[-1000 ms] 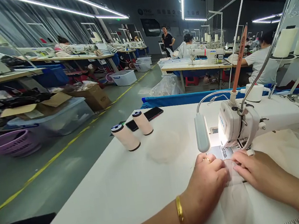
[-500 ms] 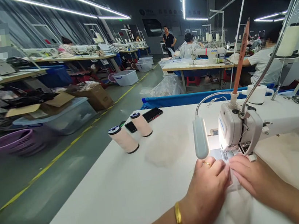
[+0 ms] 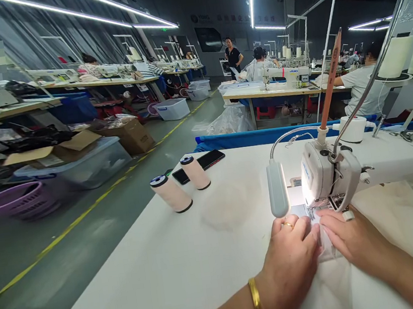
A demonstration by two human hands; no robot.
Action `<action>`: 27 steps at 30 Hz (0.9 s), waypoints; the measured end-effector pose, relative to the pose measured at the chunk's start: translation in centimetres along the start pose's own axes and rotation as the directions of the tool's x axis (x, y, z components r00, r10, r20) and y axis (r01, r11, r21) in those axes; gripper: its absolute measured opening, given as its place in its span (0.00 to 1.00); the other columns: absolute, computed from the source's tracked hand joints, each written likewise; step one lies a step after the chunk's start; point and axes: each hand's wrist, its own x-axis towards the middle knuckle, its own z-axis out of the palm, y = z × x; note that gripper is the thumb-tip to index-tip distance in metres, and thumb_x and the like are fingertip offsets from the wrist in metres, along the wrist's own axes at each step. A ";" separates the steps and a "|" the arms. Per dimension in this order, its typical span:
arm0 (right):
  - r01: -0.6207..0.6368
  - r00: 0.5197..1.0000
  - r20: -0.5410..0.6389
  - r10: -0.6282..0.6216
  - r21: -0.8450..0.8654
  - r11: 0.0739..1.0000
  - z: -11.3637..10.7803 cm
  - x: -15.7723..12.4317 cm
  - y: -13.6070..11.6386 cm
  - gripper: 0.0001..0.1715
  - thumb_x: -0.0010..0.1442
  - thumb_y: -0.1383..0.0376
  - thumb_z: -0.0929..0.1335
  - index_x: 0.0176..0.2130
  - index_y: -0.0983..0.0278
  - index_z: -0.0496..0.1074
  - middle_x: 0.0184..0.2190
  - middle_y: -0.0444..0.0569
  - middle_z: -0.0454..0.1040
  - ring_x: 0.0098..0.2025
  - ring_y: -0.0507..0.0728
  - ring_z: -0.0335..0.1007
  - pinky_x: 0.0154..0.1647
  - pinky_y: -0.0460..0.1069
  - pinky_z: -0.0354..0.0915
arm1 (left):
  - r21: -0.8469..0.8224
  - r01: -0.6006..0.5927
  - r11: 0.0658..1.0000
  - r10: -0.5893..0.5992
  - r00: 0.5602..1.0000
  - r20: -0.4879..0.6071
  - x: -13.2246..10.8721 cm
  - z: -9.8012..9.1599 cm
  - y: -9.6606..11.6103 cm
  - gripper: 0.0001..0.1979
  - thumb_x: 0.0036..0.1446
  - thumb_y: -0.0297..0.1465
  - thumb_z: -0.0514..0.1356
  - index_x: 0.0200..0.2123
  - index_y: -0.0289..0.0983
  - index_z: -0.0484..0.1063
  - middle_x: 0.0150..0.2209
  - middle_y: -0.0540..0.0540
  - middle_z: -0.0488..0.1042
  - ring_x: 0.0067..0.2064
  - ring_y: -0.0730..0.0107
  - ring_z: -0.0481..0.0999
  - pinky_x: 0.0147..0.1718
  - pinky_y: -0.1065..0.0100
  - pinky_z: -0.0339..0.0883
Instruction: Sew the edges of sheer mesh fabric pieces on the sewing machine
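Fabric: the sheer pale fabric (image 3: 336,284) lies between the two hands, under their fingertips just in front of the needle area, and runs down past the wrists to the bottom edge of view.
Left hand (image 3: 292,259): on the fabric's left edge, fingers curled and touching it; whether they pinch or only press, I cannot tell. A ring (image 3: 287,224) sits on one finger, a bracelet (image 3: 255,300) at the wrist.
Right hand (image 3: 360,240): on the fabric's right edge, fingers stretched toward the left hand and touching the fabric; whether they grip it is unclear.
Machine (image 3: 316,175): its head stands just beyond both hands, nearest the right fingers.
Cloth: more sheer cloth (image 3: 392,206) spreads beyond the right hand; whether it joins the fabric, I cannot tell.
Lamp (image 3: 278,190): lit, hanging just beyond the left hand.
Pencil (image 3: 331,82): upright at a slant above the machine head.
Table (image 3: 143,279): white; two spools (image 3: 171,194) stand well left of the hands, beside a phone (image 3: 213,160).
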 end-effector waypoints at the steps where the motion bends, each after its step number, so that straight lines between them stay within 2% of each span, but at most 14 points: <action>1: 0.004 1.000 0.004 -0.004 -0.007 1.000 -0.2 0.1 -0.1 0.18 0.69 0.72 0.60 0.48 0.61 0.76 0.47 0.55 0.82 0.41 0.64 0.79 0.35 0.56 0.74 | -0.003 0.001 1.000 -0.001 1.000 0.000 0.0 0.0 0.0 0.10 0.62 0.26 0.63 0.47 0.39 0.74 0.42 0.44 0.77 0.42 0.54 0.73 0.45 0.51 0.63; 8: 0.008 1.000 0.024 -0.007 -0.031 0.999 -0.3 0.0 0.0 0.18 0.68 0.73 0.61 0.49 0.60 0.76 0.45 0.54 0.82 0.42 0.66 0.78 0.36 0.57 0.74 | -0.042 0.015 0.999 -0.014 1.000 0.012 0.1 0.0 0.0 0.10 0.63 0.27 0.62 0.48 0.39 0.74 0.43 0.44 0.77 0.43 0.55 0.72 0.46 0.50 0.63; 11: -0.014 0.999 0.038 0.012 0.045 0.999 0.1 -0.5 0.2 0.22 0.67 0.74 0.61 0.53 0.59 0.75 0.48 0.54 0.81 0.44 0.64 0.77 0.39 0.56 0.74 | -0.078 0.028 0.997 -0.026 0.999 0.029 0.2 0.1 -0.1 0.06 0.64 0.28 0.61 0.45 0.39 0.75 0.42 0.45 0.76 0.44 0.54 0.72 0.47 0.50 0.63; 14: 0.021 0.997 0.076 -0.032 0.141 0.990 -0.3 -1.1 0.2 0.24 0.68 0.76 0.60 0.53 0.56 0.75 0.50 0.52 0.80 0.48 0.63 0.75 0.46 0.56 0.73 | -0.129 0.056 0.990 -0.049 0.997 0.055 0.1 0.1 -0.4 0.05 0.65 0.29 0.61 0.44 0.40 0.75 0.43 0.45 0.75 0.46 0.53 0.72 0.47 0.51 0.62; 16: 0.041 0.986 0.149 -0.071 0.198 0.979 -1.1 -1.3 0.1 0.18 0.72 0.71 0.62 0.50 0.56 0.77 0.48 0.51 0.80 0.49 0.63 0.73 0.51 0.58 0.71 | -0.181 0.053 0.982 -0.040 0.997 0.071 0.1 0.0 -0.6 0.07 0.66 0.28 0.60 0.45 0.42 0.76 0.46 0.44 0.75 0.48 0.53 0.72 0.48 0.51 0.62; 18: 0.009 0.969 0.236 -0.068 0.242 0.970 -2.1 -1.4 -0.2 0.08 0.73 0.58 0.67 0.47 0.56 0.77 0.45 0.50 0.79 0.49 0.64 0.72 0.52 0.59 0.69 | -0.243 0.054 0.969 -0.033 0.995 0.090 0.2 -0.3 -0.9 0.08 0.66 0.28 0.60 0.45 0.43 0.77 0.48 0.44 0.75 0.49 0.54 0.71 0.49 0.51 0.61; 20: -0.027 0.956 0.289 -0.056 0.275 0.961 -2.8 -1.5 -0.4 0.21 0.66 0.45 0.74 0.48 0.56 0.76 0.46 0.48 0.78 0.49 0.65 0.70 0.52 0.60 0.68 | -0.301 0.078 0.950 -0.045 0.992 0.116 0.2 -0.6 -1.2 0.08 0.65 0.28 0.62 0.46 0.42 0.76 0.48 0.45 0.75 0.50 0.54 0.71 0.49 0.52 0.61; 21: -0.027 0.952 0.300 -0.064 0.291 0.956 -3.0 -1.6 -0.5 0.26 0.61 0.42 0.76 0.49 0.56 0.75 0.48 0.48 0.77 0.51 0.66 0.69 0.54 0.60 0.67 | -0.322 0.094 0.942 -0.056 0.990 0.127 0.3 -0.8 -1.3 0.09 0.64 0.29 0.63 0.48 0.42 0.76 0.48 0.45 0.75 0.49 0.54 0.71 0.48 0.53 0.62; 22: -0.016 0.950 0.302 -0.081 0.305 0.952 -3.1 -1.6 -0.6 0.28 0.60 0.42 0.77 0.49 0.56 0.74 0.50 0.48 0.77 0.52 0.66 0.68 0.56 0.61 0.66 | -0.336 0.104 0.936 -0.063 0.989 0.132 0.3 -0.9 -1.4 0.11 0.63 0.29 0.63 0.49 0.42 0.75 0.47 0.45 0.74 0.49 0.55 0.71 0.48 0.53 0.62; 23: 0.003 0.949 0.299 -0.103 0.317 0.948 -3.1 -1.7 -0.6 0.25 0.63 0.45 0.77 0.50 0.56 0.73 0.52 0.48 0.76 0.54 0.66 0.67 0.58 0.61 0.64 | -0.343 0.106 0.933 -0.064 0.989 0.131 0.3 -0.9 -1.6 0.11 0.63 0.29 0.63 0.49 0.41 0.75 0.47 0.45 0.74 0.49 0.55 0.71 0.48 0.53 0.62; 26: 0.031 0.950 0.285 -0.127 0.320 0.947 -2.7 -1.7 -0.5 0.05 0.73 0.62 0.68 0.48 0.59 0.71 0.50 0.49 0.76 0.52 0.64 0.68 0.56 0.60 0.64 | -0.337 0.067 0.939 -0.038 0.995 0.092 0.4 -0.8 -1.9 0.13 0.62 0.25 0.58 0.49 0.41 0.76 0.47 0.44 0.73 0.48 0.56 0.72 0.48 0.53 0.62; 27: 0.019 0.953 0.281 -0.113 0.318 0.948 -2.5 -1.6 -0.4 0.05 0.74 0.65 0.64 0.47 0.59 0.70 0.47 0.49 0.76 0.49 0.63 0.69 0.53 0.59 0.65 | -0.330 0.048 0.943 -0.024 0.997 0.079 0.4 -0.7 -2.1 0.16 0.60 0.24 0.56 0.49 0.40 0.76 0.46 0.44 0.73 0.48 0.57 0.72 0.47 0.54 0.63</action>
